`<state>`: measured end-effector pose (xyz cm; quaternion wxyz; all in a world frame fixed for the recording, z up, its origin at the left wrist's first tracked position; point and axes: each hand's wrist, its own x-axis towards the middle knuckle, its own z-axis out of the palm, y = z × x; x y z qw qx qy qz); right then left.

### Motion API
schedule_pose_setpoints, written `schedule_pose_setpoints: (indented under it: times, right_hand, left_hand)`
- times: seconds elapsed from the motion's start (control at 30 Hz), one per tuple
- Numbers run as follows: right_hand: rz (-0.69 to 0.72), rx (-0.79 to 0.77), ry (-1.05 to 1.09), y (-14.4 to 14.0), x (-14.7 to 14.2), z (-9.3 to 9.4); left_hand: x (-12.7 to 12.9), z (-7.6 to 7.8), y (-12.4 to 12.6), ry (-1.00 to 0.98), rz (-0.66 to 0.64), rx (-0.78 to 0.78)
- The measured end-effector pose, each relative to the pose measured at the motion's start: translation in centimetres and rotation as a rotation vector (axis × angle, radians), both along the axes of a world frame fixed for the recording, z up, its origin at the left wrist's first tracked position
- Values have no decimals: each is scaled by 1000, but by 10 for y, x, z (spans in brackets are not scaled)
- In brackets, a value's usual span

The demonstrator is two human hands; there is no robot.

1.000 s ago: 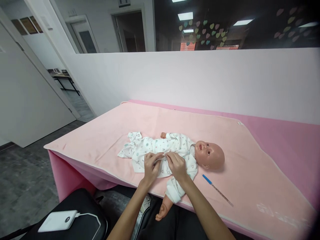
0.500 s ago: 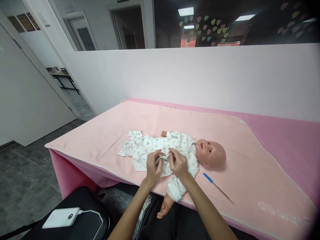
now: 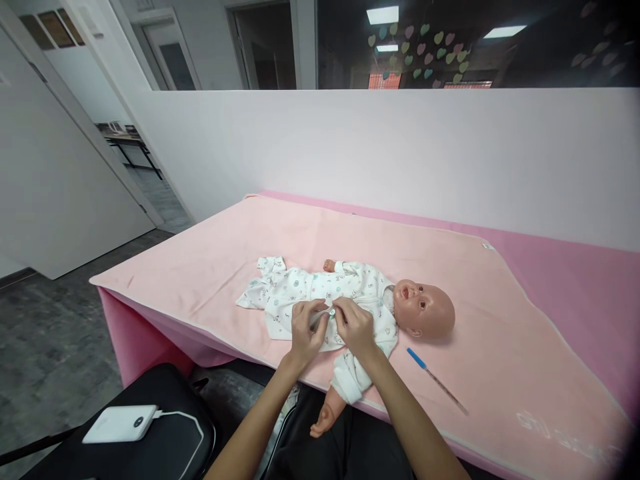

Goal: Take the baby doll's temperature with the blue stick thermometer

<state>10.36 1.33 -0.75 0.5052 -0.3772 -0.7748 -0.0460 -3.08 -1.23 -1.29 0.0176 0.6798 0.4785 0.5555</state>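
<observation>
Doll's romper (image 3: 320, 290), front pinched between left hand (image 3: 309, 328), right hand (image 3: 356, 327)

The baby doll (image 3: 423, 308) has a tan head and wears a white romper (image 3: 320, 297) with tiny green and grey prints. It lies on a light pink blanket (image 3: 450, 267) over a darker pink table cover (image 3: 575, 267). The thermometer (image 3: 434, 378) has a blue end. A white power bank (image 3: 119, 424) sits on a black bag (image 3: 165, 447).
</observation>
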Motion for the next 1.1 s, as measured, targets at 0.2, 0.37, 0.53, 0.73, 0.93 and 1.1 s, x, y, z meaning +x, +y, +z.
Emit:
schedule_pose_setpoints:
  times: [0.2, 0.37, 0.53, 0.73, 0.93, 1.1]
  right_hand:
    - [-23, 11, -22, 3, 0, -5]
    - [-51, 9, -35, 1, 0, -3]
    - [-47, -45, -8, -1, -3, 4]
    - [-147, -204, 267, -46, 13, 4]
    - [-698, -244, 88, -129, 116, -48]
    - [-830, -342, -179, -160, 174, -69]
  left_hand:
    - [-3, -2, 2, -112, -30, -97]
    - [-2, 6, 1, -4, -75, -149]
    - [3, 12, 1, 80, 61, -136]
    - [3, 14, 0, 187, 94, -120]
    - [-5, 8, 1, 38, 86, -121]
    - [-10, 1, 2, -78, 7, -131]
